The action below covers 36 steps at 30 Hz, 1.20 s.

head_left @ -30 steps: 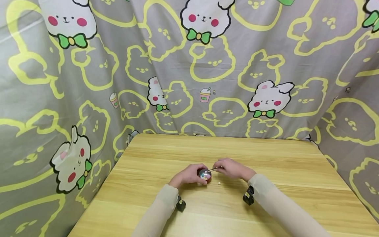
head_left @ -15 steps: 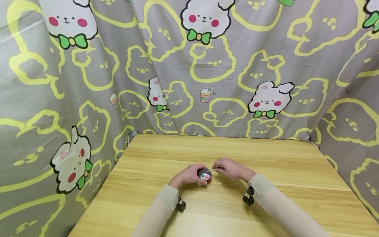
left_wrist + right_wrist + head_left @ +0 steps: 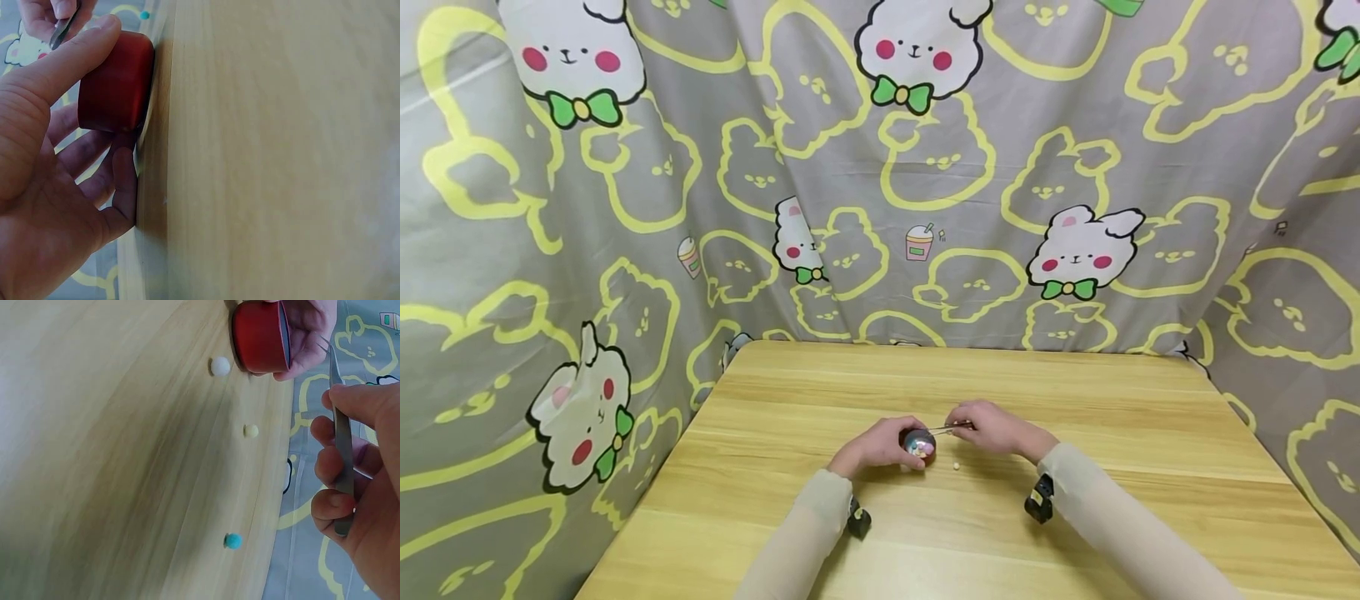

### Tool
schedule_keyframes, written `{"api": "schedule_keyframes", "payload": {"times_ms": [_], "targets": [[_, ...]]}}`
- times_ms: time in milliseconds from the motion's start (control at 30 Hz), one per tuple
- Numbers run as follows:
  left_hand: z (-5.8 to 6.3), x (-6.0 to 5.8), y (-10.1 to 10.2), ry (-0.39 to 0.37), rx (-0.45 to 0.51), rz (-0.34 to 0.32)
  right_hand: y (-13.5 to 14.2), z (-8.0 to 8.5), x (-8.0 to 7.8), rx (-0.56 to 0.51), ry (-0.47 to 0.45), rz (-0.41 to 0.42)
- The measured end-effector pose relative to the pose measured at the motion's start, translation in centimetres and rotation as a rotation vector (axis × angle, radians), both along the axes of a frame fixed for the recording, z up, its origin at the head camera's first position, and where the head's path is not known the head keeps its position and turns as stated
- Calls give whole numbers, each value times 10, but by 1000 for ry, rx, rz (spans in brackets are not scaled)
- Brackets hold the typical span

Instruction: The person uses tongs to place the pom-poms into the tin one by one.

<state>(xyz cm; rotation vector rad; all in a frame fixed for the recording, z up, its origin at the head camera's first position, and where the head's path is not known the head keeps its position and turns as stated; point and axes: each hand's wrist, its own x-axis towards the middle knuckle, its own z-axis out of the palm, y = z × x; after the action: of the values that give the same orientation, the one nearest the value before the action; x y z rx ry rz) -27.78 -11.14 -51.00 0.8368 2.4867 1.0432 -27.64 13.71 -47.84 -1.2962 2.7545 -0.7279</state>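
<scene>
In the head view, the left hand point(image 3: 880, 443) gripped the red tin point(image 3: 929, 458), with its thumb and fingers round the wall, so it was the nearer hand. The right hand point(image 3: 988, 425) pinched the tweezers point(image 3: 952, 427), and from it the tin lay between eight and nine o'clock. The long axis of the tweezers ran roughly three to nine, tips at the tin's rim; whether they touched could not be told. The tin's mouth faced up. A pale yellow ball point(image 3: 956, 466) sat near it at four o'clock.

In the left wrist view, the tweezers showed only in part, at eleven o'clock of the tin.

In the right wrist view, the tweezers pointed to twelve; the tin lay at eleven from the right hand, a white ball point(image 3: 220, 366) just beside it, a teal ball point(image 3: 234, 541) well apart at seven.
</scene>
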Motion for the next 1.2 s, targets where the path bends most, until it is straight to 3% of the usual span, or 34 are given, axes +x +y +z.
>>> {"api": "schedule_keyframes", "payload": {"times_ms": [900,1200], "targets": [[-1,1,1,-14,-7,25,34,-4,17,21,-15,-43],[0,2,1,-13,-16,27,39,-11,25,38,-6,-18]]}}
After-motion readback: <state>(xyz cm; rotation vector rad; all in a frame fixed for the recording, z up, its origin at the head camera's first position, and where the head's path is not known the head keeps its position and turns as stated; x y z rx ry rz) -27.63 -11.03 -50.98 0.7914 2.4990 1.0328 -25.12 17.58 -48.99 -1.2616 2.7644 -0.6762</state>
